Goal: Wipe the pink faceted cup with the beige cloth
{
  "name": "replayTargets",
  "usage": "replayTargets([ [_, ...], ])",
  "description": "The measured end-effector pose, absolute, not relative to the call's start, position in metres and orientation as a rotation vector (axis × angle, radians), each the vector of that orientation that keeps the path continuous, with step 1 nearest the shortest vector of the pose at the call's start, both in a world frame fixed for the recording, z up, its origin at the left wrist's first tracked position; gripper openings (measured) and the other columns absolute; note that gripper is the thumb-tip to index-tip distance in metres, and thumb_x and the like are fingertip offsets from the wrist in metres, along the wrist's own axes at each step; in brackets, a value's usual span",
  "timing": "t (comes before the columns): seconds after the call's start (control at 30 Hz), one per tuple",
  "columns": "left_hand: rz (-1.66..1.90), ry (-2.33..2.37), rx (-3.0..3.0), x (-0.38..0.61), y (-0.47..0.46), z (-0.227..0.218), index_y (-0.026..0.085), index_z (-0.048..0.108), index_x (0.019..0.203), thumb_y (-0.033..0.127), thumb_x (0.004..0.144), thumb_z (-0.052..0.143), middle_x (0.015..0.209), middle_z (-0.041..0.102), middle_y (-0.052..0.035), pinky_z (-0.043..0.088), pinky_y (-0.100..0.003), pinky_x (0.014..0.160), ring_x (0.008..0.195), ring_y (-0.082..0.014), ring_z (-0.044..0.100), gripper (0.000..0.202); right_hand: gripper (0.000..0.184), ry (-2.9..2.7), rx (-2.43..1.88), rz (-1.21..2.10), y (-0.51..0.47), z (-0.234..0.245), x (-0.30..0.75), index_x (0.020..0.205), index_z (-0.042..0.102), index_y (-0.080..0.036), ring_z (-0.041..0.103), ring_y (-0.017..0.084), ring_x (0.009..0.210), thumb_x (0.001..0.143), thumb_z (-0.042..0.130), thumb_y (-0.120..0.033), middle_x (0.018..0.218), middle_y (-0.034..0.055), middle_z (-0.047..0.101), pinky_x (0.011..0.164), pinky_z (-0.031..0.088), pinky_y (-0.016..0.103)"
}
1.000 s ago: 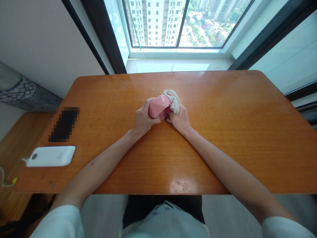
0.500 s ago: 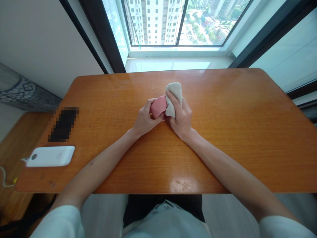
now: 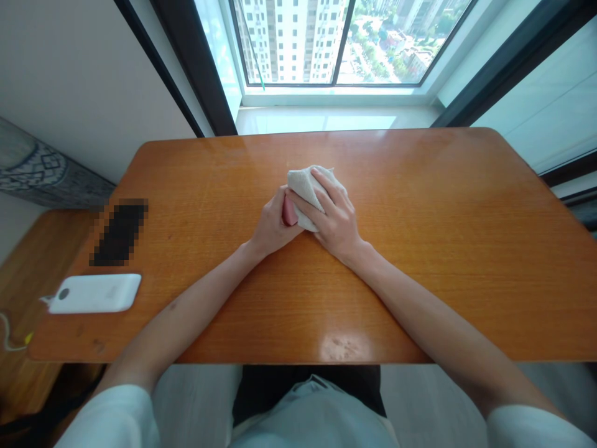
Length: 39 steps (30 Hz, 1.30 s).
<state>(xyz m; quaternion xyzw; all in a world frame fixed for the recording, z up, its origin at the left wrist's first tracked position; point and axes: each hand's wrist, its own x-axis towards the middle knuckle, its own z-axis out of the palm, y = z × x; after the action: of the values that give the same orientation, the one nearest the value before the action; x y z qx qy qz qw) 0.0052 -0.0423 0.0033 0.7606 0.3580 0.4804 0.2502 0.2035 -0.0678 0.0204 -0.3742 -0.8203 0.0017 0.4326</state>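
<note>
Over the middle of the wooden table, my left hand (image 3: 274,221) grips a small pink object (image 3: 289,211) with a smooth surface. Most of it is covered, so its kind cannot be made out. My right hand (image 3: 336,218) holds a pale grey cloth (image 3: 305,190) and presses it over the top and right side of the pink object. The right fingers lie bent across the cloth, pointing up and to the left. Both hands are close together, almost touching at the near side.
A wooden table (image 3: 443,249) spans the view. On its left lie a white device (image 3: 96,294) with a cable and a dark blurred-out object (image 3: 119,233). Beyond the far edge is a window (image 3: 336,43) with a sill. A patterned grey fabric (image 3: 51,168) is at far left.
My right hand has moved left with the cloth, which now covers most of the pink object. Its fingers have spread over the cloth. My left hand has stayed nearly in place.
</note>
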Motion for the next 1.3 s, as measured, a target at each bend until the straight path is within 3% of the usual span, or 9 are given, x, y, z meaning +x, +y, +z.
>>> replayTargets([
  [0.2, 1.261, 1.086, 2.103, 0.006, -0.038, 0.001, 0.026, 0.056, 0.145, 0.043, 0.092, 0.089, 0.123, 0.081, -0.0042, 0.064, -0.033, 0.086, 0.097, -0.0186, 0.078, 0.065, 0.064, -1.817, -1.044, 0.229, -0.061, 0.018, 0.203, 0.163, 0.063, -0.032, 0.064, 0.036, 0.156, 0.100, 0.060, -0.017, 0.167, 0.0087, 0.067, 0.133, 0.053, 0.063],
  [0.4, 1.269, 1.160, 2.129, 0.003, -0.037, -0.001, 0.025, 0.058, 0.143, 0.036, 0.088, 0.087, 0.115, 0.081, -0.0006, 0.057, -0.025, 0.077, 0.083, -0.0131, 0.071, 0.063, 0.068, -1.589, -1.102, 0.568, -0.053, 0.006, 0.204, 0.160, 0.064, -0.028, 0.080, 0.029, 0.130, 0.094, 0.055, -0.013, 0.152, 0.0071, 0.079, 0.119, 0.065, 0.053],
  [0.53, 1.298, 1.113, 2.117, 0.001, -0.036, -0.003, 0.025, 0.058, 0.144, 0.046, 0.090, 0.088, 0.112, 0.080, -0.0002, 0.059, -0.028, 0.077, 0.083, -0.0146, 0.071, 0.065, 0.068, -1.820, -0.949, 0.216, -0.062, 0.011, 0.203, 0.166, 0.059, -0.038, 0.060, 0.037, 0.161, 0.101, 0.060, -0.017, 0.169, 0.0049, 0.066, 0.134, 0.051, 0.067],
  [0.63, 1.303, 1.071, 2.110, 0.000, -0.035, -0.003, 0.026, 0.058, 0.141, 0.057, 0.091, 0.087, 0.110, 0.080, -0.0006, 0.062, -0.032, 0.078, 0.085, -0.0174, 0.073, 0.066, 0.060, -2.023, -0.832, 0.046, -0.064, 0.015, 0.203, 0.162, 0.064, -0.046, 0.043, 0.039, 0.173, 0.106, 0.064, -0.024, 0.167, -0.0009, 0.066, 0.141, 0.040, 0.073],
  [0.9, 1.260, 1.193, 2.109, 0.005, -0.040, 0.005, 0.028, 0.059, 0.146, 0.031, 0.087, 0.087, 0.124, 0.081, -0.0011, 0.061, -0.028, 0.085, 0.093, -0.0156, 0.075, 0.066, 0.069, -1.720, -1.084, 0.331, -0.052, 0.006, 0.208, 0.168, 0.056, -0.032, 0.073, 0.029, 0.146, 0.101, 0.056, -0.016, 0.161, 0.0061, 0.073, 0.126, 0.061, 0.056],
  [1.0, 1.267, 1.168, 2.109, 0.002, -0.038, 0.001, 0.027, 0.058, 0.147, 0.036, 0.089, 0.086, 0.120, 0.080, -0.0017, 0.063, -0.032, 0.084, 0.093, -0.0175, 0.076, 0.065, 0.068, -1.820, -1.031, 0.198, -0.060, 0.009, 0.204, 0.168, 0.057, -0.036, 0.063, 0.033, 0.159, 0.102, 0.060, -0.019, 0.168, 0.0044, 0.067, 0.133, 0.055, 0.061],
  [1.1, 1.218, 1.143, 2.130, -0.003, -0.034, -0.008, 0.027, 0.063, 0.130, 0.045, 0.096, 0.080, 0.100, 0.076, -0.0014, 0.062, -0.039, 0.073, 0.082, -0.0212, 0.073, 0.041, 0.059, -2.047, -0.838, 0.036, -0.068, 0.015, 0.197, 0.161, 0.065, -0.046, 0.049, 0.036, 0.170, 0.107, 0.063, -0.023, 0.165, -0.0013, 0.069, 0.142, 0.040, 0.069],
  [1.17, 1.204, 1.151, 2.138, -0.004, -0.032, -0.011, 0.028, 0.063, 0.119, 0.047, 0.100, 0.075, 0.092, 0.073, -0.0012, 0.059, -0.040, 0.068, 0.077, -0.0217, 0.070, 0.029, 0.054, -2.115, -0.785, 0.024, -0.068, 0.017, 0.195, 0.157, 0.068, -0.048, 0.049, 0.036, 0.170, 0.109, 0.063, -0.024, 0.162, -0.0030, 0.072, 0.144, 0.035, 0.071],
  [1.3, 1.283, 1.196, 2.124, 0.001, -0.036, -0.004, 0.028, 0.059, 0.141, 0.041, 0.092, 0.084, 0.113, 0.079, -0.0013, 0.061, -0.035, 0.078, 0.087, -0.0184, 0.073, 0.057, 0.059, -1.886, -1.019, 0.187, -0.054, 0.010, 0.204, 0.162, 0.063, -0.038, 0.059, 0.034, 0.163, 0.106, 0.062, -0.023, 0.171, 0.0032, 0.065, 0.138, 0.048, 0.062],
])
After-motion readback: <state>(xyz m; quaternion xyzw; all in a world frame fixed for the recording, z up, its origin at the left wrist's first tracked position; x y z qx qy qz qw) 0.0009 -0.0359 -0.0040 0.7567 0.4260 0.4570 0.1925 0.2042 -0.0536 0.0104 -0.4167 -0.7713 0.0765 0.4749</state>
